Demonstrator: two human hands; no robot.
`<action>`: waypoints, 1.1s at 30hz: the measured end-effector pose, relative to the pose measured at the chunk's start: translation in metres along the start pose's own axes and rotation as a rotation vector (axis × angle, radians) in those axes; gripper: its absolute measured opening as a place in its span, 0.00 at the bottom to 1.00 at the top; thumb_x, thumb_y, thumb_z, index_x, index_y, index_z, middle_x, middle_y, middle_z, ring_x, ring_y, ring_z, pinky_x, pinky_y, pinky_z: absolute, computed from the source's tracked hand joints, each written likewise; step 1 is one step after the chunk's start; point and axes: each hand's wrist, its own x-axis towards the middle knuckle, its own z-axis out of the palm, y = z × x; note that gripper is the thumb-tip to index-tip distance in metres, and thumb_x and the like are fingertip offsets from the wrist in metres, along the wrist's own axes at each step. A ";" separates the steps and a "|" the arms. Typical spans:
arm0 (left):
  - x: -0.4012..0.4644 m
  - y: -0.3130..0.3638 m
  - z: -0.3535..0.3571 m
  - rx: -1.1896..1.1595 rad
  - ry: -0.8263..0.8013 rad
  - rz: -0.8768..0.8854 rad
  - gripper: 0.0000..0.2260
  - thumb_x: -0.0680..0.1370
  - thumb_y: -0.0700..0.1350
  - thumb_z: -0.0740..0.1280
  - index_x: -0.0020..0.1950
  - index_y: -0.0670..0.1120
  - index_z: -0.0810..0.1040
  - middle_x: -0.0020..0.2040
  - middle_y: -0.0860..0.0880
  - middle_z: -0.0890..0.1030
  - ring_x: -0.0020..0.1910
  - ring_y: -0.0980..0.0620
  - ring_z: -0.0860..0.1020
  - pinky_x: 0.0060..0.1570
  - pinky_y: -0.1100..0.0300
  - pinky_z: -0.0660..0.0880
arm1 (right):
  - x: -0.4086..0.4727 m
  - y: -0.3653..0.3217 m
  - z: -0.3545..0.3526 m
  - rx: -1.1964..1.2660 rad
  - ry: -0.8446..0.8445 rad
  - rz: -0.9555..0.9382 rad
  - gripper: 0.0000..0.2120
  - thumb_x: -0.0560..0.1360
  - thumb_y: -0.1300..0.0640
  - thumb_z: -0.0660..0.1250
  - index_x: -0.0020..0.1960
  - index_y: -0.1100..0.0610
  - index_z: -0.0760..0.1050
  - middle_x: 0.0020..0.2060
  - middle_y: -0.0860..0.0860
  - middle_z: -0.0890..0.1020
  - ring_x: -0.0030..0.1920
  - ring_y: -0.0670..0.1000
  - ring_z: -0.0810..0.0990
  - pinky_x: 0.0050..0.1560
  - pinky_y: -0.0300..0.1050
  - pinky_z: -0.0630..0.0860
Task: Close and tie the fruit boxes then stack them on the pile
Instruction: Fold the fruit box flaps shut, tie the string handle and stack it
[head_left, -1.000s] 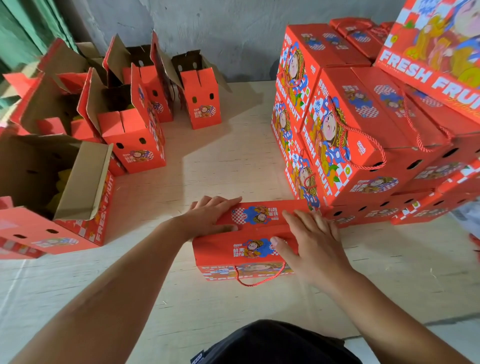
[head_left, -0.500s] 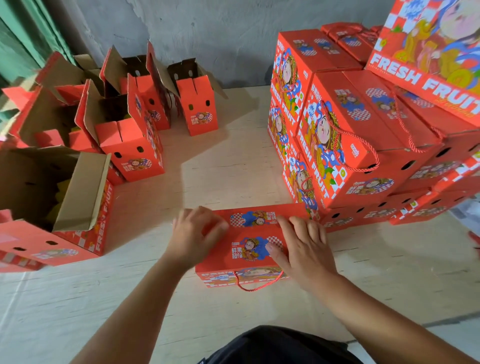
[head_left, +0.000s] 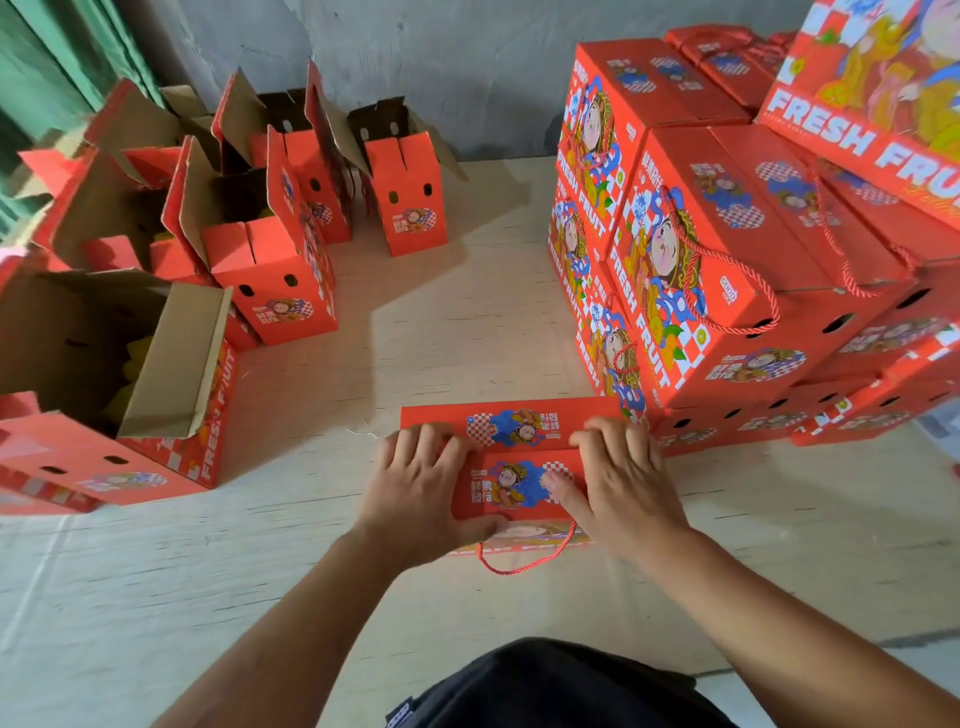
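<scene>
A red fruit box stands on the pale wooden floor right in front of me, its two top flaps folded down and meeting along the middle. My left hand holds the box's left end, fingers over the top and thumb curled round the near face. My right hand presses flat on the right part of the flaps, thumb on the near flap. A red rope handle hangs in a loop from the near side. The pile of closed boxes rises just to the right of it.
Several open boxes with raised flaps stand at the left and back left, one at the back centre. A larger open box lies at the near left. Bare floor stretches between the two groups. A grey wall closes the back.
My left hand has slid from the far flap toward me onto the box's left end, thumb now round the near face. The right hand has stayed pressing; the flaps lie flatter.
</scene>
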 end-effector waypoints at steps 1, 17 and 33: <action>0.002 -0.001 -0.002 0.004 -0.041 0.019 0.46 0.66 0.82 0.62 0.69 0.48 0.76 0.64 0.45 0.76 0.62 0.40 0.74 0.68 0.40 0.69 | 0.003 0.000 -0.001 0.006 -0.061 0.007 0.33 0.81 0.31 0.51 0.75 0.53 0.67 0.72 0.55 0.69 0.72 0.62 0.67 0.75 0.57 0.62; -0.006 0.001 -0.013 0.041 -0.141 0.028 0.43 0.56 0.76 0.73 0.60 0.49 0.78 0.53 0.49 0.76 0.48 0.44 0.75 0.49 0.48 0.73 | -0.006 -0.014 -0.017 -0.079 -0.052 -0.049 0.31 0.78 0.30 0.50 0.57 0.54 0.75 0.49 0.52 0.73 0.49 0.58 0.71 0.54 0.56 0.70; 0.004 -0.009 -0.003 -0.160 -0.175 -0.003 0.52 0.67 0.81 0.64 0.82 0.51 0.61 0.76 0.48 0.66 0.76 0.45 0.65 0.79 0.42 0.57 | 0.019 -0.004 -0.004 0.070 -0.383 -0.004 0.41 0.76 0.25 0.39 0.83 0.43 0.35 0.83 0.48 0.36 0.82 0.52 0.36 0.80 0.57 0.40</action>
